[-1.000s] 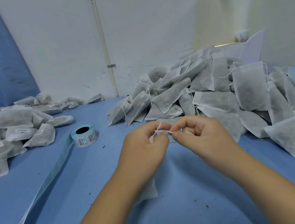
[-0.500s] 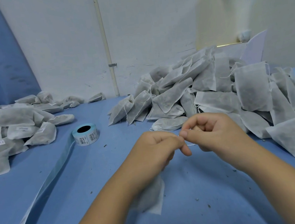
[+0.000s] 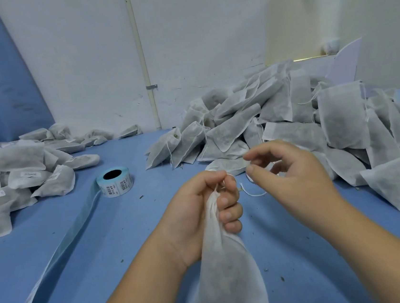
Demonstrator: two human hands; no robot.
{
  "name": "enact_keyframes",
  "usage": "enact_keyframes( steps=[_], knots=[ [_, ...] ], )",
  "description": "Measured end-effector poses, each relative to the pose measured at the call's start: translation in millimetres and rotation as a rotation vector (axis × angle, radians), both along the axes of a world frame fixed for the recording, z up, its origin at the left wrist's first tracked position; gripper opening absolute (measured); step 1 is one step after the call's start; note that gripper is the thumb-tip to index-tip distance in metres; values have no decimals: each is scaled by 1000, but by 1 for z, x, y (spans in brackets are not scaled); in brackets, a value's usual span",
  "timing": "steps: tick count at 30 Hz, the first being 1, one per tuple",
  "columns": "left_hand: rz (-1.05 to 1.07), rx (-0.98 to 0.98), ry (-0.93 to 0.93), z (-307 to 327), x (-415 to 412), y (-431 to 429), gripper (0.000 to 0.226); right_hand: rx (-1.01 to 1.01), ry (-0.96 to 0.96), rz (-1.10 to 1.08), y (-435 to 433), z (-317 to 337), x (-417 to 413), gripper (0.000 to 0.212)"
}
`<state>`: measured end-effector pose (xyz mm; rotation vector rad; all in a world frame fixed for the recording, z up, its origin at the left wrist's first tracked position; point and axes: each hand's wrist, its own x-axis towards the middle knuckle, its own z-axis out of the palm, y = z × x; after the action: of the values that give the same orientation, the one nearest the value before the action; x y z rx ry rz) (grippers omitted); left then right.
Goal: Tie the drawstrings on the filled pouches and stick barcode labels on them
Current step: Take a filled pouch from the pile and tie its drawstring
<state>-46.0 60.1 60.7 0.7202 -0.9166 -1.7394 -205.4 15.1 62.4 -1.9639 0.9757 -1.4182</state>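
Observation:
My left hand point(image 3: 200, 208) grips the gathered neck of a white filled pouch point(image 3: 228, 277), which hangs down from my fist over the blue table. A thin white drawstring point(image 3: 253, 193) curls slack from the neck toward my right hand point(image 3: 291, 173). That hand hovers just right of the neck, fingers loosely curled, thumb and forefinger tips slightly apart with nothing seen between them. A roll of barcode labels point(image 3: 115, 182) stands on the table to the left of my hands.
A big heap of filled pouches point(image 3: 290, 121) covers the right and far side of the table. Labelled pouches point(image 3: 21, 171) are piled at the left. A strip of label backing point(image 3: 56, 255) trails from the roll toward the near left edge. A white wall stands behind.
Both hands were pinched together at the string. Now my right hand has pulled away to the right and loosened, and my left hand has turned so the pouch hangs in plain view.

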Motion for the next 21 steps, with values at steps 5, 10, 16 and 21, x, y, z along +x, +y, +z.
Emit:
enact_keyframes(
  steps=[5, 10, 16, 21],
  knots=[
    [-4, 6, -6, -3, -1, -2, 20, 132, -90, 221, 8, 6, 1, 16],
    [20, -15, -43, -4, 0, -3, 19, 213, -16, 279, 10, 8, 1, 15],
    [57, -67, -245, -3, 4, -2, 22, 278, 50, 308, 7, 6, -3, 14],
    [28, -98, -355, -1, 10, 2, 24, 332, 94, 337, 4, 2, -1, 12]
  ],
)
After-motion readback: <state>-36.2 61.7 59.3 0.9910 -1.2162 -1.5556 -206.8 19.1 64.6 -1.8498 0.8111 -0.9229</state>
